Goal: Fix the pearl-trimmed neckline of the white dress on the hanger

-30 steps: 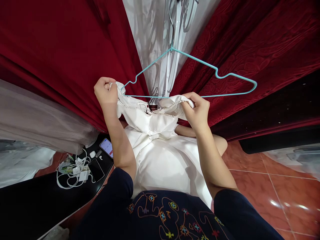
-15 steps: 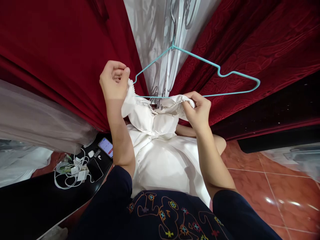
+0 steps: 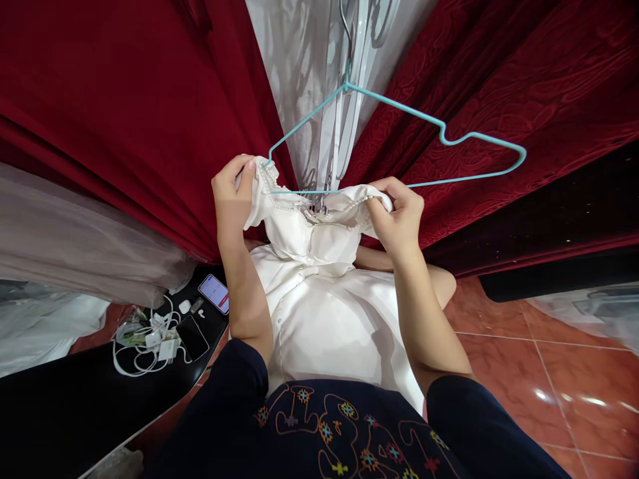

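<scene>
A white dress (image 3: 329, 319) with pearl-like beads along its neckline spreads over my lap. Its bodice is raised toward a light-blue clothes hanger (image 3: 399, 105) that hangs in front of me. My left hand (image 3: 233, 189) pinches the left shoulder strap, which sits over the hanger's left end. On the other side, my right hand (image 3: 399, 216) grips the right strap, below and inside the hanger's bare right end. The hanger's lower bar passes behind the right strap.
Red curtains (image 3: 140, 100) hang on both sides of pale fabric. At left, a black bench (image 3: 60, 392) bears a lit phone (image 3: 213, 293), a dark phone (image 3: 192, 338), and tangled white cables (image 3: 144, 362). Red floor tiles (image 3: 504, 359) lie at right.
My left fingers have come down and closed on the left strap, which now lies over the hanger's left end. The hanger's right end has shifted slightly right and up. My right hand still holds its strap.
</scene>
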`<action>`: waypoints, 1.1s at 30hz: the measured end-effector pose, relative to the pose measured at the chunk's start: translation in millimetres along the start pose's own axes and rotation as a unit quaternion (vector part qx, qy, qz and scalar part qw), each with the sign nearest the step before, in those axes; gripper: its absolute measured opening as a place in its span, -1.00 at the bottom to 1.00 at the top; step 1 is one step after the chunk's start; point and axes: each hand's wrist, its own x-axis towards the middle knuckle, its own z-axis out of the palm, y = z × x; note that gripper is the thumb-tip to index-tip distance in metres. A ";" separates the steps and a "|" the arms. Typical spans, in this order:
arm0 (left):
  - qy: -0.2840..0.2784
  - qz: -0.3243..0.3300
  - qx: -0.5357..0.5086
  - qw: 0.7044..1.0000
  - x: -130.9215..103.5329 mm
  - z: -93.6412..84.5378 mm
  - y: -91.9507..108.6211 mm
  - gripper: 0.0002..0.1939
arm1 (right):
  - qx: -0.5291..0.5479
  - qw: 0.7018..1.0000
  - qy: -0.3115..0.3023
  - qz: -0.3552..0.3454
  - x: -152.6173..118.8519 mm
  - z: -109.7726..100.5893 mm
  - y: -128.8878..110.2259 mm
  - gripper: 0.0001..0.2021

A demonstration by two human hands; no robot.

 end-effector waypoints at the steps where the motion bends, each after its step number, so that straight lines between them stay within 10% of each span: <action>1: -0.004 0.003 -0.001 1.000 1.6 -0.2 2.7 -0.73 | 0.000 1.000 0.001 0.000 -0.2 -0.2 -0.1 -0.88; 11: 0.062 0.031 -0.002 0.998 1.9 18.5 6.7 -0.66 | 0.002 1.000 0.000 0.001 -0.7 4.2 -0.1 -0.86; 19: 0.296 0.028 -0.082 0.951 -33.3 43.2 8.5 -0.66 | -0.005 1.000 0.005 -0.010 -1.9 5.8 4.4 -0.88; 25: -0.061 -0.279 -0.237 0.929 -66.1 69.9 2.9 -0.42 | 0.003 1.000 0.013 -0.021 -6.0 10.0 5.8 -0.87; 33: 0.070 -0.169 -0.444 0.877 -71.3 97.4 33.0 -0.62 | 0.015 0.998 -0.028 -0.049 -21.9 15.8 9.1 -0.77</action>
